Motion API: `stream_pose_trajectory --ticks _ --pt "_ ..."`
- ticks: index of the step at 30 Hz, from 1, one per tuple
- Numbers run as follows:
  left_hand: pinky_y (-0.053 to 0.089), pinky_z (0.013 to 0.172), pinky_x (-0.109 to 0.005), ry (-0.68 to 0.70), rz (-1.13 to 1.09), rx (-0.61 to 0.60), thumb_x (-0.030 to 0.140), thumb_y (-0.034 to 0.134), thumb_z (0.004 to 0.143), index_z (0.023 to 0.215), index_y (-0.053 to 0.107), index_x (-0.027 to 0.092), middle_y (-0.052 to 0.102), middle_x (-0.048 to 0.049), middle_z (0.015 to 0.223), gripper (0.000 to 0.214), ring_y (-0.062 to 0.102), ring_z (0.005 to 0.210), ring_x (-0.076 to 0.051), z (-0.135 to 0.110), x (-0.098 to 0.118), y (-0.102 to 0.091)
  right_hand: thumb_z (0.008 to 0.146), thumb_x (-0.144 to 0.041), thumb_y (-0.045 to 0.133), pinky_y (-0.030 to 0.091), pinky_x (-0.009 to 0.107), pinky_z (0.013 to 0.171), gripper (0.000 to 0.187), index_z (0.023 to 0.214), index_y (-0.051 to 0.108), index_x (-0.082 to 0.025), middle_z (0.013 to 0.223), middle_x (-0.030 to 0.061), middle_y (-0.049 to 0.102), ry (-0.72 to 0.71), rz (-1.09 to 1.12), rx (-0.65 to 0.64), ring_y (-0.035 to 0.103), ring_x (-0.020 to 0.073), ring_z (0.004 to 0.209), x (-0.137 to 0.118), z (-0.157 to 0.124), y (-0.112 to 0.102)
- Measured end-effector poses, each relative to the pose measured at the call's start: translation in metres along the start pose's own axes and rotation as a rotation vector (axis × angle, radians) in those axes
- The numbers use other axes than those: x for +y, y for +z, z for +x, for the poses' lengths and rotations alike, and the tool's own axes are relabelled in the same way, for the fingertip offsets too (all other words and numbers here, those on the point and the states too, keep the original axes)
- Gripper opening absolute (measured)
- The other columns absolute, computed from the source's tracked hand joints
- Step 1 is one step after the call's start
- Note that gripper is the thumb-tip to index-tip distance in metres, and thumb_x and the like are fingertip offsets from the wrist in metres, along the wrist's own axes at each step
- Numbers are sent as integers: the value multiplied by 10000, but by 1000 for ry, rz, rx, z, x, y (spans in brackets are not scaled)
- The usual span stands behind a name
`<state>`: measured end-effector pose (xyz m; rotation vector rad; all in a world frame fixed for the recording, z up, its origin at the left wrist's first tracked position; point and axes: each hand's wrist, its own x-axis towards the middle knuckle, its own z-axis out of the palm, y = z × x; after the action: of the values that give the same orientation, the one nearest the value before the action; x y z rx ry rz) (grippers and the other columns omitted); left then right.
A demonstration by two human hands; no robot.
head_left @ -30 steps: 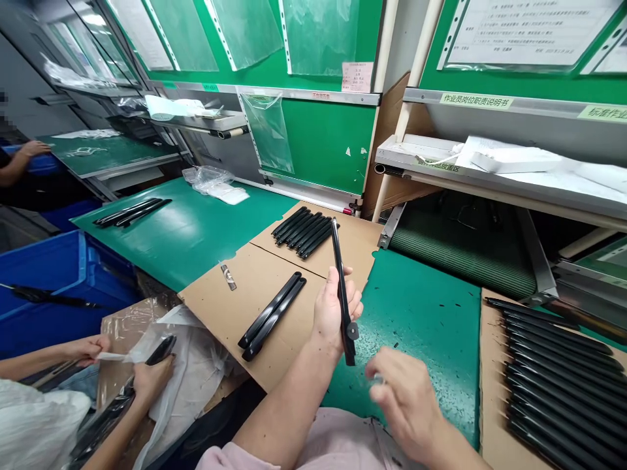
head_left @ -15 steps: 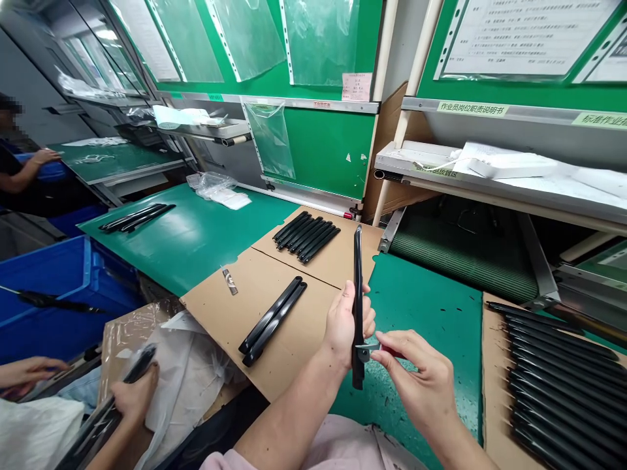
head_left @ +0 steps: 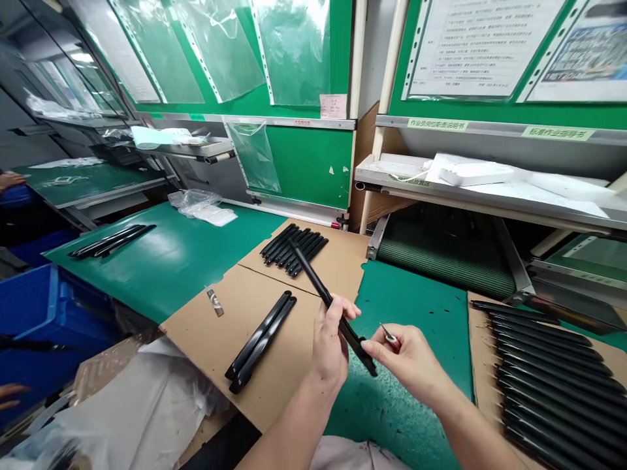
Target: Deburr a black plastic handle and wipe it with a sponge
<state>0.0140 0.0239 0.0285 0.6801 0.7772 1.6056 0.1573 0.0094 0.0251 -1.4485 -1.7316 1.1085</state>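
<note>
My left hand (head_left: 332,339) is wrapped round a long glossy black plastic strip (head_left: 313,277), which slants from upper left to lower right. In my right hand (head_left: 404,356) is a small knife (head_left: 390,335) with a thin blade and a bit of red showing; most of it is hidden by the fingers. The blade points up and away from the strip. My right thumb is at the strip's lower end, seemingly touching it. Two similar black strips (head_left: 262,343) lie side by side on the cardboard (head_left: 196,326) to the left.
Several black strips (head_left: 294,248) lie grouped farther back on cardboard. A long row of strips (head_left: 553,385) covers the cardboard at right. Beyond the green table (head_left: 416,287) is a conveyor belt (head_left: 445,251). A loose blade-like piece (head_left: 214,302) rests at left. Another person's hand (head_left: 10,395) shows at the left edge.
The strip in my left hand has swung from upright to slanting left. My right hand has turned the knife blade up and off the strip. The view has shifted right.
</note>
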Motion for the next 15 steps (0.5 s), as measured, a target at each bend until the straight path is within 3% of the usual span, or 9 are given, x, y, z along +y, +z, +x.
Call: stream_pose_trajectory --ticks 2,4,7,12,15 --pt "480 875 -330 -37 67 -65 354 626 871 772 575 174 634 -29 788 212 619 842 -168 -2 0 -4 865 -546 582 276 259 514 401 695 634 -187 562 -33 433 -16 -122 171 373 121 544 -2 6 -16" --pt "476 925 -387 -21 96 -69 311 668 845 811 595 181 682 -47 860 153 646 909 -203 -4 -1 -7 907 -578 503 363 267 581 427 908 694 -196 689 6 555 -25 -175 327 483 154 636 -3 8 -28" --pt "478 957 -438 135 76 31 301 699 822 805 603 192 701 -49 912 147 657 975 -232 -6 -2 -6 963 -565 400 451 288 689 499 1221 635 -209 951 69 640 -51 -129 400 585 197 823 0 4 -27" --pt "468 999 -459 277 112 76 266 708 817 809 589 213 695 -37 940 130 649 1029 -231 -9 1 3 961 -503 471 415 267 523 422 1157 684 -196 834 54 639 -123 -11 416 540 153 605 7 -10 11" --pt "466 1005 -447 339 188 68 261 694 828 807 584 216 685 -37 938 121 649 1034 -229 -13 2 4 956 -474 508 409 260 504 390 1140 697 -187 818 49 644 -148 20 422 540 145 590 9 -11 23"
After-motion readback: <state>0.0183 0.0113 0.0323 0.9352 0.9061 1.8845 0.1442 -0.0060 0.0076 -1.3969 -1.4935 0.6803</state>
